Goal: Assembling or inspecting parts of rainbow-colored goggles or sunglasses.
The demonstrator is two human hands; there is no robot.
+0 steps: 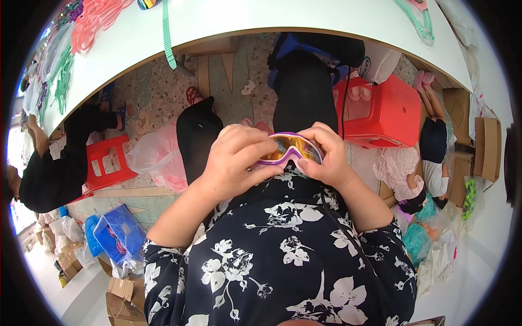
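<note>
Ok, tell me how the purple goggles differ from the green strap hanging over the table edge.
Colour: the goggles have a purple frame and amber-yellow lens; the strap is plain green.
Shape: the goggles are wide and curved; the strap is a long, narrow band.
Place: the goggles are held in both hands; the strap lies on the white table, one end overhanging.

The head-worn fisheye looks down from close above the goggles [299,143].
</note>
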